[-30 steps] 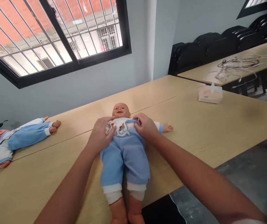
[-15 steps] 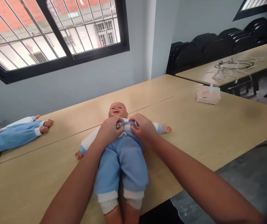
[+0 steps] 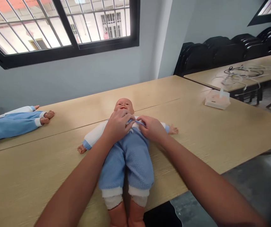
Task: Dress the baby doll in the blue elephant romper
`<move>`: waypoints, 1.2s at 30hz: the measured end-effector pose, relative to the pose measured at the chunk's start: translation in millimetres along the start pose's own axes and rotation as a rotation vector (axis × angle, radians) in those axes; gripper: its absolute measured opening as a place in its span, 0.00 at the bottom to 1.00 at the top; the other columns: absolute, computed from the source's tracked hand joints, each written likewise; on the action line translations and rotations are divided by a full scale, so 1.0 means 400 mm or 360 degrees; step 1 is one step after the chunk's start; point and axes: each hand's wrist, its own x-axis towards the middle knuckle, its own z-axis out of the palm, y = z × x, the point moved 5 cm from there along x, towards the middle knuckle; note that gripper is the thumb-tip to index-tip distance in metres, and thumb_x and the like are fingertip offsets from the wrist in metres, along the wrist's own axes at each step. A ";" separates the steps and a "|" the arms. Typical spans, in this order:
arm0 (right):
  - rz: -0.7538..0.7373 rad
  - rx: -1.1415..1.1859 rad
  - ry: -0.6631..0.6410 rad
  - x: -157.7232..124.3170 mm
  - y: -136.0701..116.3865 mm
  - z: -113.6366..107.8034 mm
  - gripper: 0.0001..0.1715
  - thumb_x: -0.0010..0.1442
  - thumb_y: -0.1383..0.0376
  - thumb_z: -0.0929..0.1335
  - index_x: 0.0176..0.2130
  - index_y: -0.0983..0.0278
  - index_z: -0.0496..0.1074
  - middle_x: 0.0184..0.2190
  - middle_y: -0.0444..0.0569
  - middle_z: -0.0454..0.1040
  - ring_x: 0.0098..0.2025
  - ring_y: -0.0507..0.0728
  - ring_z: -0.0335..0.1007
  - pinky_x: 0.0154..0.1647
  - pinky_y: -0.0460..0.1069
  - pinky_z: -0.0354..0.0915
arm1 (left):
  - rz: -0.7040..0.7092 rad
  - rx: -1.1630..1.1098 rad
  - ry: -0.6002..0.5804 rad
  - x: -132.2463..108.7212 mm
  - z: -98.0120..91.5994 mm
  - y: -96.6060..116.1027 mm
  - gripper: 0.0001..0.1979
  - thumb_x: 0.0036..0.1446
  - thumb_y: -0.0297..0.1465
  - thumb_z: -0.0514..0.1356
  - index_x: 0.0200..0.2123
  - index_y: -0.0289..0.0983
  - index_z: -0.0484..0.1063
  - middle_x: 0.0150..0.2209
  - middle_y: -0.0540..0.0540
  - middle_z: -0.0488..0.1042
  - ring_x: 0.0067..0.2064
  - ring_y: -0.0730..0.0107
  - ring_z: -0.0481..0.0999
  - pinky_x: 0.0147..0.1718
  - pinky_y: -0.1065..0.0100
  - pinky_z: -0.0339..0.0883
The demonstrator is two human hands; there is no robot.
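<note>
A baby doll [image 3: 128, 157] in a blue-and-white suit lies on its back on the wooden table [image 3: 197, 138], head away from me, legs over the near edge. My left hand [image 3: 117, 126] rests on its upper chest, fingers curled on the suit's collar just under the chin. My right hand [image 3: 152, 128] pinches the blue trim of the collar on the doll's other shoulder. Both forearms reach in from below. The hands hide the front of the suit's top.
A second doll [image 3: 12, 124] in the same suit lies at the table's far left. A tissue box [image 3: 217, 100] stands at the right. Behind it another table carries tangled cables [image 3: 243, 72], with black chairs [image 3: 220, 52] along the wall. Floor shows at lower right.
Both hands have slid up from the doll's belly to its collar under the chin, drawing the top closed over the printed picture. The view has shifted slightly.
</note>
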 end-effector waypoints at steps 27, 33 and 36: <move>-0.0111 0.0127 0.0218 -0.010 -0.015 -0.008 0.13 0.62 0.67 0.66 0.45 0.61 0.78 0.39 0.49 0.82 0.39 0.60 0.75 0.41 0.50 0.63 | 0.0088 -0.0119 -0.0106 -0.014 0.030 -0.004 0.09 0.70 0.36 0.59 0.47 0.39 0.75 0.42 0.44 0.82 0.47 0.56 0.80 0.48 0.59 0.70; -0.0096 0.0141 0.0263 -0.008 -0.003 -0.019 0.16 0.60 0.70 0.67 0.46 0.61 0.78 0.42 0.50 0.83 0.41 0.61 0.77 0.42 0.52 0.65 | -0.0034 -0.0216 -0.0072 -0.013 0.033 -0.029 0.13 0.64 0.25 0.59 0.51 0.38 0.73 0.48 0.43 0.80 0.51 0.57 0.78 0.52 0.59 0.70; -0.0105 0.0122 0.0210 -0.005 -0.004 -0.015 0.14 0.62 0.68 0.67 0.46 0.62 0.78 0.43 0.51 0.82 0.42 0.62 0.76 0.42 0.52 0.65 | -0.0049 -0.0220 0.0015 -0.014 0.028 -0.036 0.15 0.58 0.22 0.59 0.48 0.38 0.73 0.45 0.43 0.80 0.50 0.57 0.77 0.52 0.59 0.71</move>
